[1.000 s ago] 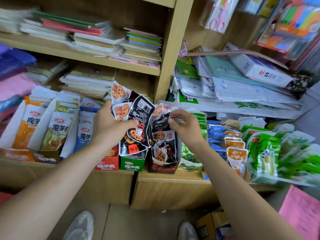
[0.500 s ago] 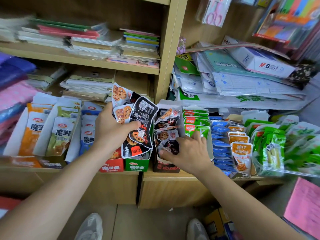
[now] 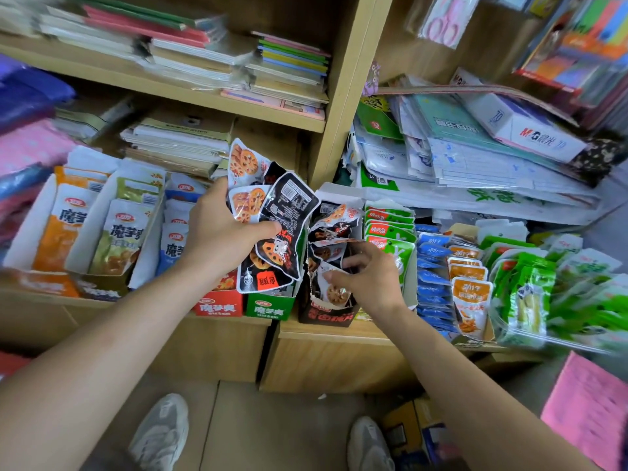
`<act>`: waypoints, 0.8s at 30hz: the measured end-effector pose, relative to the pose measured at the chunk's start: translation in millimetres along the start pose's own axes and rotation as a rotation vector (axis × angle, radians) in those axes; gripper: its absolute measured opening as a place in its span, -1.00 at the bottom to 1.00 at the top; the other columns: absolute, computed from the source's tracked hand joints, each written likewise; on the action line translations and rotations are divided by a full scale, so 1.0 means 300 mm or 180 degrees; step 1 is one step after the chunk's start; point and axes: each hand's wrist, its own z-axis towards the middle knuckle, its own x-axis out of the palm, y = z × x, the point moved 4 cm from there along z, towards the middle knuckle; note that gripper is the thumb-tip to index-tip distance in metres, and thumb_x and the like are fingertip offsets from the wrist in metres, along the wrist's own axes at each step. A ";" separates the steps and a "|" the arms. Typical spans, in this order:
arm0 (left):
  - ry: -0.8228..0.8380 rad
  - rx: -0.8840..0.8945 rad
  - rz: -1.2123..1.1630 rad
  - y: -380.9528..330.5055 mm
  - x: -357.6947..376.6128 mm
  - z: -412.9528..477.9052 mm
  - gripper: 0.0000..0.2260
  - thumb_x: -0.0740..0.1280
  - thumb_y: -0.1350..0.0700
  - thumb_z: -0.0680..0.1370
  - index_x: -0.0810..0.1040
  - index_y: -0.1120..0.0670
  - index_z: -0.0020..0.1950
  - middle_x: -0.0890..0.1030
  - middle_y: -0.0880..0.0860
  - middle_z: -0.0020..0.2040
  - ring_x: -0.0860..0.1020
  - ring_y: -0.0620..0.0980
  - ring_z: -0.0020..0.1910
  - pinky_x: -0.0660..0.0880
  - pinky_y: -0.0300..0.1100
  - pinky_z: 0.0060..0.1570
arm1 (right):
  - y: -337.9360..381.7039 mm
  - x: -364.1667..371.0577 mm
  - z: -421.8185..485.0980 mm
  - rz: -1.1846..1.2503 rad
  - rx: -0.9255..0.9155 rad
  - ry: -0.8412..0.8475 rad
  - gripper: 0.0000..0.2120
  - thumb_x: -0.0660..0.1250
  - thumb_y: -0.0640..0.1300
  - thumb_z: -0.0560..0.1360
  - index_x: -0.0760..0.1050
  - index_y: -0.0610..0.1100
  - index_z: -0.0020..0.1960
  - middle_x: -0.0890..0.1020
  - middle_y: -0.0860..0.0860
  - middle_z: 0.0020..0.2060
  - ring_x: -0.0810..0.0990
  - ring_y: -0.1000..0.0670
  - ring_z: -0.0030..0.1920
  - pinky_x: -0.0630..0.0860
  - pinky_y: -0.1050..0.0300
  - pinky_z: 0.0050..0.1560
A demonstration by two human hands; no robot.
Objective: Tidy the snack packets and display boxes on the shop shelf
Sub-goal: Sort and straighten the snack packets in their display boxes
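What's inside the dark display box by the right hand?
Crumpled lotus-root packets standing upright. The right hand pinches among them and covers some; the dark box wall hides their lower parts and the bottom.

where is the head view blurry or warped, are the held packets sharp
Head view: motion blur smears the edges, worst on the green packets at far right and notebooks top left; the centre is sharper, print legible on the lotus-root packets the left hand holds, less so on the boxed packets the right hand pinches; the wide lens tilts the shelf upright; light soft, no hard glare.
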 end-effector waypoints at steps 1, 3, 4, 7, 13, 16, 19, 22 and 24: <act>-0.0006 0.0005 -0.0006 0.001 0.000 0.001 -0.48 0.65 0.08 0.23 0.56 -0.05 0.13 0.71 -0.08 -0.02 0.69 -0.07 -0.04 0.64 0.10 0.04 | 0.001 -0.001 -0.003 0.0095 0.0013 -0.0005 -0.27 0.66 -0.06 0.29 0.46 -0.16 0.37 0.68 0.10 -0.13 0.65 0.12 -0.14 0.55 0.22 -0.16; -0.0018 0.0011 -0.0013 0.001 0.001 0.001 -0.47 0.66 0.09 0.24 0.56 -0.05 0.14 0.71 -0.08 -0.02 0.69 -0.07 -0.04 0.64 0.10 0.05 | -0.006 0.000 -0.011 0.0172 0.0046 -0.0034 -0.37 0.66 -0.02 0.28 0.55 -0.12 0.28 0.68 0.10 -0.14 0.67 0.09 -0.13 0.60 0.08 -0.05; -0.0022 0.0016 -0.0020 0.001 0.002 0.001 -0.47 0.66 0.10 0.24 0.56 -0.04 0.14 0.71 -0.08 -0.01 0.68 -0.07 -0.04 0.64 0.10 0.05 | -0.016 0.002 -0.013 0.0112 0.0054 -0.0079 -0.49 0.66 0.05 0.26 0.60 -0.02 0.14 0.68 0.13 -0.15 0.67 0.06 -0.10 0.60 -0.05 0.05; -0.0014 0.0007 -0.0029 0.001 0.003 -0.001 -0.46 0.66 0.08 0.23 0.56 -0.03 0.14 0.71 -0.07 0.00 0.68 -0.06 -0.04 0.64 0.11 0.05 | -0.023 0.006 -0.020 -0.0225 -0.0058 -0.0126 -0.71 0.63 0.13 0.26 0.61 0.12 -0.12 0.66 0.19 -0.19 0.66 0.06 -0.05 0.53 -0.18 0.18; -0.0037 -0.0005 -0.0025 -0.006 0.013 -0.002 -0.49 0.66 0.15 0.27 0.56 -0.01 0.14 0.71 -0.07 -0.02 0.68 -0.10 -0.06 0.64 0.07 0.03 | 0.032 -0.065 -0.034 0.0119 -0.0601 -0.0178 -0.91 0.53 -0.21 0.45 0.63 -0.09 -0.17 0.65 0.11 -0.34 0.60 0.21 -0.34 0.55 0.31 -0.27; -0.0056 -0.0031 -0.0038 -0.004 0.013 0.003 -0.49 0.66 0.13 0.26 0.56 -0.02 0.13 0.71 -0.07 -0.03 0.68 -0.08 -0.06 0.64 0.08 0.04 | 0.033 -0.129 -0.046 0.0631 -0.0690 -0.0254 -0.91 0.49 -0.20 0.49 0.62 -0.10 -0.17 0.68 -0.02 -0.32 0.65 0.03 -0.27 0.61 0.17 -0.22; -0.0079 -0.0029 -0.0048 -0.006 0.018 0.002 -0.48 0.66 0.14 0.27 0.56 -0.02 0.14 0.71 -0.06 -0.02 0.68 -0.09 -0.06 0.64 0.06 0.03 | 0.022 -0.169 -0.032 0.1141 -0.0613 -0.0526 -0.93 0.46 -0.24 0.51 0.59 -0.12 -0.12 0.71 -0.06 -0.25 0.69 -0.07 -0.24 0.64 0.10 -0.17; -0.0109 0.0008 -0.0053 -0.011 0.026 -0.007 -0.48 0.65 0.16 0.29 0.55 -0.02 0.18 0.70 -0.07 -0.01 0.68 -0.12 -0.07 0.65 -0.01 0.01 | 0.015 -0.140 -0.003 0.1208 -0.0495 -0.0839 -0.89 0.44 -0.23 0.53 0.56 -0.09 -0.14 0.71 -0.03 -0.26 0.69 -0.02 -0.25 0.63 0.11 -0.18; -0.0162 0.0018 -0.0068 -0.012 0.025 -0.007 -0.47 0.65 0.14 0.29 0.55 -0.05 0.20 0.70 -0.09 0.00 0.67 -0.14 -0.06 0.64 -0.02 0.01 | 0.007 -0.087 0.011 0.1058 -0.0381 -0.1069 -0.86 0.43 -0.20 0.54 0.52 -0.07 -0.16 0.67 -0.01 -0.29 0.64 0.00 -0.28 0.60 0.05 -0.19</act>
